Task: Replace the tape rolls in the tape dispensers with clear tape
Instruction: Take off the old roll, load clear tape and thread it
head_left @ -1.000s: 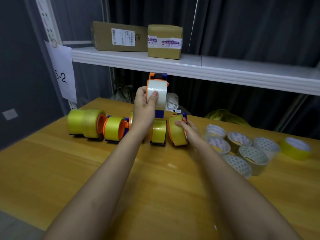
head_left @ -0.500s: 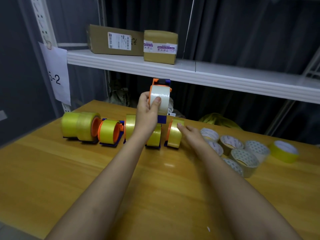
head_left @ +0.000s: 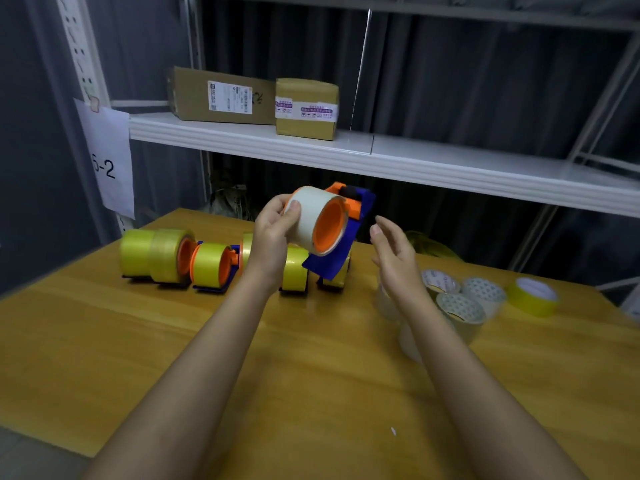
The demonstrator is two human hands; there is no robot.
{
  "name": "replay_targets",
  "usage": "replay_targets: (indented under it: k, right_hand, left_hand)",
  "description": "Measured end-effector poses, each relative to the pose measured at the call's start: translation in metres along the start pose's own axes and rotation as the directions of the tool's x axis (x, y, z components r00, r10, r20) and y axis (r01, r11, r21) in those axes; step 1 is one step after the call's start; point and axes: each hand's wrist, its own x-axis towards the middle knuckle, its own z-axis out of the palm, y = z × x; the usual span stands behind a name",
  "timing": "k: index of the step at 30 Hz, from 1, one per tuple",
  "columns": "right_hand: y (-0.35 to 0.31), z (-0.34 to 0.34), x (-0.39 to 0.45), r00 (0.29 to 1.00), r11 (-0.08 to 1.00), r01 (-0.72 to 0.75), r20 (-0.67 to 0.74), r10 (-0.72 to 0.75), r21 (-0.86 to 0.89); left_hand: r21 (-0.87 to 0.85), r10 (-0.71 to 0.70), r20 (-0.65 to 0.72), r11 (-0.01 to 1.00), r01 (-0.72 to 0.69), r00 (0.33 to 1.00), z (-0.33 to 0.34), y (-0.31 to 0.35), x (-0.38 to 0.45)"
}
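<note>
Tilted since a second ago: blue-and-orange tape dispenser [head_left: 349, 233], orange hub now facing right hand [head_left: 394, 258]. Clear tape roll [head_left: 311, 216] on hub, pinched by left hand [head_left: 277, 230]. Right hand lifted off yellow-roll dispenser [head_left: 337, 277] below grip, fingers spread, empty. Likely loaded; tape end unthreaded.

Left hand [head_left: 273, 230] covers the back of the held dispenser [head_left: 341, 233]; its handle isn't visible. Left forearm hides part of the yellow dispenser row [head_left: 211, 263], so the count behind it is unclear. Right forearm blocks some of the clear rolls [head_left: 460, 306], and those near the wrist are blurred. Box label text [head_left: 229, 97] too small to read. Surface [head_left: 104, 341] cut off at the bottom and right edges.
</note>
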Motion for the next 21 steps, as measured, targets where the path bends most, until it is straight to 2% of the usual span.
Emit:
replay_targets:
  k: [3,7,11,13,15,18,21]
  right_hand:
    - [-0.013,-0.007,-0.012,1.000,0.987,-0.001,-0.001,0.002,0.158]
    - [-0.014,-0.015,-0.030,0.999,0.966,-0.032,-0.017,0.037,0.257]
    - [-0.010,-0.024,-0.051,0.997,0.996,0.074,0.023,-0.075,0.046]
    - [-0.009,-0.028,-0.059,0.975,0.976,0.203,0.108,-0.194,-0.078]
    - [-0.010,-0.033,-0.067,0.953,0.943,0.257,0.219,-0.210,-0.213]
    - [-0.011,-0.042,-0.074,0.925,0.883,0.236,0.372,-0.077,-0.406]
    - [-0.013,-0.045,-0.080,0.867,0.902,0.128,0.488,0.100,-0.413]
  left_hand:
    - [-0.064,-0.031,0.046,0.997,0.034,0.998,0.000,0.000,-0.011]
    - [-0.110,-0.066,-0.047,0.992,0.060,0.997,0.000,-0.002,-0.025]
    - [-0.041,-0.089,-0.084,0.995,0.086,0.992,0.002,-0.006,-0.041]
    - [0.007,-0.098,-0.084,0.995,0.099,0.992,0.003,-0.008,-0.048]
    - [0.032,-0.129,-0.048,0.991,0.131,0.990,0.004,-0.011,-0.054]
    - [0.058,-0.235,-0.015,0.970,0.235,0.972,0.004,-0.022,-0.061]
    - [0.121,-0.335,0.043,0.937,0.328,0.941,0.005,-0.034,-0.066]
